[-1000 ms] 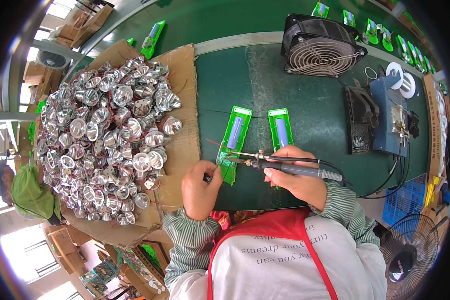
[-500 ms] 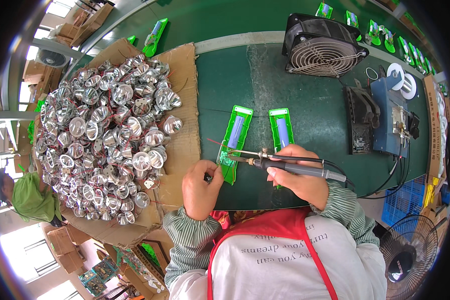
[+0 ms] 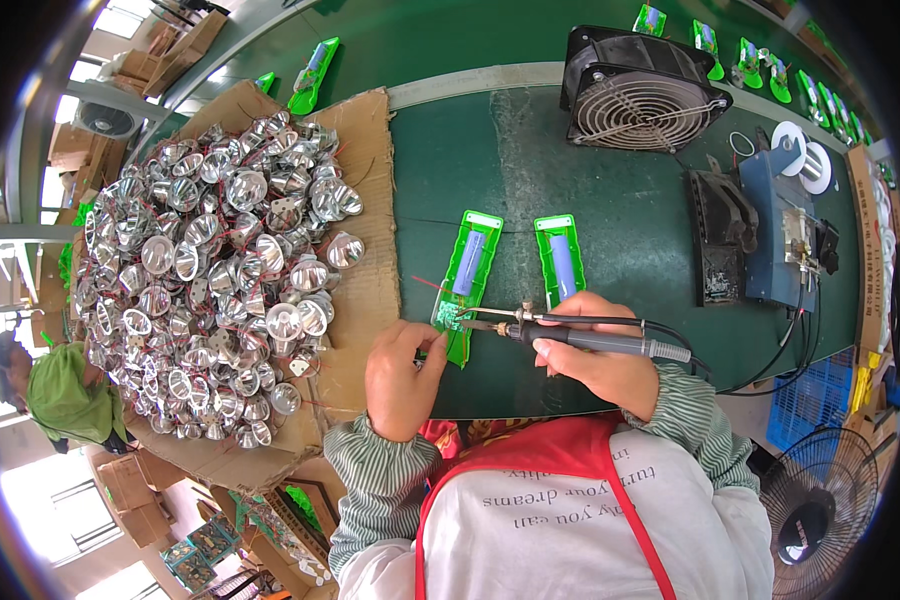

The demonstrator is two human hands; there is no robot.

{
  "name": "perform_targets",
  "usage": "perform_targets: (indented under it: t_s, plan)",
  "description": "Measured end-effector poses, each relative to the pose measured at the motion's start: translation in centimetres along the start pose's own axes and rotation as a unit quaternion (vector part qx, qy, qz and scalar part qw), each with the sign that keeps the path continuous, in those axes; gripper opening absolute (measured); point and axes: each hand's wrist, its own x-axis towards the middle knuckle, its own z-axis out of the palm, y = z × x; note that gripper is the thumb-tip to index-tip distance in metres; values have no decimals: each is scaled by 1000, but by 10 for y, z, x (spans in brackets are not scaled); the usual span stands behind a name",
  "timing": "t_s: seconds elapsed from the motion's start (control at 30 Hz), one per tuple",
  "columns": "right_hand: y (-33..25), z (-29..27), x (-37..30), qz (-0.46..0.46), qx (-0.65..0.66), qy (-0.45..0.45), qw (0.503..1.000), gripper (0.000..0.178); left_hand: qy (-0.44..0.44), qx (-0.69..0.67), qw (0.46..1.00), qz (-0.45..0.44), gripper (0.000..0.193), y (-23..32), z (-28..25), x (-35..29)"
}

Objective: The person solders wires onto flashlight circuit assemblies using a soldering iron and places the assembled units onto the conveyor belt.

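Note:
My right hand (image 3: 598,348) is wrapped round a grey soldering iron (image 3: 595,338) with a thin metal feed tube along its top. Its tip reaches a small green circuit board (image 3: 450,316) in the nearer end of a bright green plastic housing (image 3: 460,345). Further up that housing lies a lilac battery cell (image 3: 469,264), with a red wire sticking out to the left. My left hand (image 3: 402,378) is closed in a pinch at the board's left side; what its fingertips hold is too small to tell. A second green housing (image 3: 556,250) with a cell lies partly behind my right hand.
Left, shiny lamp reflectors (image 3: 202,232) with wires are heaped on cardboard (image 3: 370,290). A black square fan (image 3: 650,95) and a blue solder feeder (image 3: 773,230) with wire spools stand at the right. More green housings (image 3: 313,76) lie beyond. A person in green (image 3: 70,392) is far left.
My left hand has turned slightly, and the dark gap between its fingers no longer shows. The iron's tip stays at the board, with only a slight shift. The person in green has moved a little.

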Motion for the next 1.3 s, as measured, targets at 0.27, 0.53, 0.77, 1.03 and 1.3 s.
perform_targets:
  t_s: [0.27,0.53,0.77,1.03,1.3]
  plan:
    - [6,1,4,11,-7,-5,1000,13,-5,10,1000,2,7,1,0,1]
    - [11,-1,5,-29,-62,5,998,13,-9,10,1000,3,6,2,-1,2]
    - [-3,-7,-2,7,16,20,1000,18,-4,7,1000,5,6,0,0,1]
    - [-9,-24,-10,-22,21,64,998,19,5,42,999,24,12,4,0,-2]
    - [-9,-42,-11,-61,30,99,993,20,10,80,996,27,33,11,-4,7]
